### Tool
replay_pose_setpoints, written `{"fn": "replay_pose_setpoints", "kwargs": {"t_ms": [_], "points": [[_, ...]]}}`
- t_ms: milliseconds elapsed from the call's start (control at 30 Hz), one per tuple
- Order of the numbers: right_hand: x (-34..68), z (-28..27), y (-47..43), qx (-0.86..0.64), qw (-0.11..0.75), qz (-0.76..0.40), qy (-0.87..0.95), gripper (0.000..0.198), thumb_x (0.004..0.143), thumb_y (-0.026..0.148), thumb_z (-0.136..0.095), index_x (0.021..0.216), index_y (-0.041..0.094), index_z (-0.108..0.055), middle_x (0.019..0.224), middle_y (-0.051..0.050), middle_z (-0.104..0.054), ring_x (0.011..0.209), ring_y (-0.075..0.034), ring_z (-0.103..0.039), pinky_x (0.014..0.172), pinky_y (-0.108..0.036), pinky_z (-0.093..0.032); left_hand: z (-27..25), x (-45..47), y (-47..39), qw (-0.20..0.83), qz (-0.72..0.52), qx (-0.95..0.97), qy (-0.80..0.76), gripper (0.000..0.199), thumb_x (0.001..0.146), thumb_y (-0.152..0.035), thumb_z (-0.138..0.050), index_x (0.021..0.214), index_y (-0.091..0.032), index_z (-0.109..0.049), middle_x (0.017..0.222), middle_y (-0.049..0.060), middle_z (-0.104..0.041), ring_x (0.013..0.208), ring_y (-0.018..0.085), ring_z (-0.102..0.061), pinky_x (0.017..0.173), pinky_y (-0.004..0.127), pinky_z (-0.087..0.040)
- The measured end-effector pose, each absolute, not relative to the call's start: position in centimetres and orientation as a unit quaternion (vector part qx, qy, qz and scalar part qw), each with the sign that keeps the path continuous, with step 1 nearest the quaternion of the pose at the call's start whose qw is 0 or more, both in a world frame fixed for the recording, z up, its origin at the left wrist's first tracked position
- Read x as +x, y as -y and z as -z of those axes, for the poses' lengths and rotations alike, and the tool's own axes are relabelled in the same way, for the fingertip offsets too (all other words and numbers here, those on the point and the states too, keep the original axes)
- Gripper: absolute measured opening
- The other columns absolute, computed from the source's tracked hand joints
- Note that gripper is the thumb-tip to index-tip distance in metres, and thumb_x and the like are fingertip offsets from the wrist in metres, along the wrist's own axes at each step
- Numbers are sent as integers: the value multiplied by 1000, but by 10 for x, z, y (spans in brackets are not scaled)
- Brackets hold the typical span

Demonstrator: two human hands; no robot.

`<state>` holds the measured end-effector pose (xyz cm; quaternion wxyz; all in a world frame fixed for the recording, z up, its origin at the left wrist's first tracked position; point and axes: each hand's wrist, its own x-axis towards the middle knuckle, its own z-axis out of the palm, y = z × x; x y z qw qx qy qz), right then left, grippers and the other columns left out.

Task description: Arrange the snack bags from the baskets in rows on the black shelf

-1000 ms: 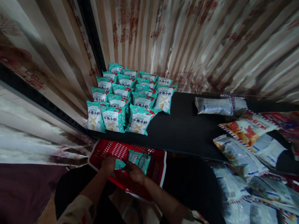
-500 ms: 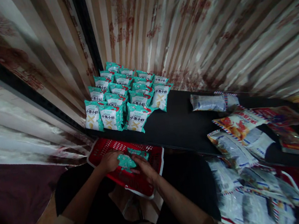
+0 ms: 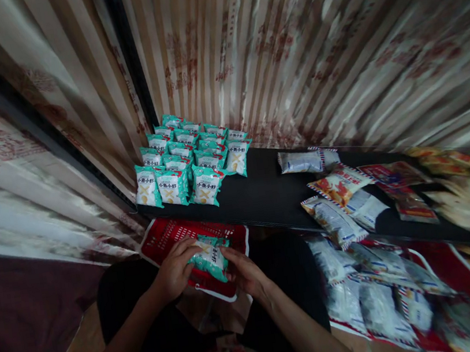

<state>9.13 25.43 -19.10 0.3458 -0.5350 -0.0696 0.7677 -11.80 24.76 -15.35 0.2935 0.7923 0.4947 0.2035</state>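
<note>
Shelf open midway (bare black); teal packs block left, silvery packs right.

Both forearms extend forward — left hand and right hand facing, fingers bent.

A pleated curtain hangs behind silvery packets and red packets at right, with purple fabric lower left.

Head-worn camera looking forward and down from the near side of the red basket, viewing it closely from above, facing the black shelf beyond it, reaching the striped curtain farther past it.
</note>
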Motion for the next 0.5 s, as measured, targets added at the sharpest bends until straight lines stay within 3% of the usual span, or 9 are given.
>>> {"fn": "replay_pose_setpoints", "kwargs": {"t_ms": [233,400,500], "points": [[100,164,-247,-517,397,-751,105,45,54,30,-82,92,20,-62,78,0,-69,61,-13,-61,52,-22,-44,126,-111,-232,255,-243,791,-501,36,81,-12,-48,112,-24,-61,138,8,-42,131,26,-37,107,45,-35],[113,134,-251,-484,434,-741,170,48,52,30,-84,93,19,-61,77,-1,-70,71,-18,-65,67,-29,-49,119,-103,-225,280,-278,755,-524,24,86,-26,-48,106,-22,-62,134,11,-45,125,25,-45,105,44,-38],[122,120,-255,-483,428,-729,231,53,52,31,-84,99,19,-61,77,0,-69,72,-17,-64,72,-30,-49,123,-96,-222,286,-309,713,-561,26,86,-25,-47,109,-22,-60,134,11,-44,126,24,-44,104,44,-38]]}}
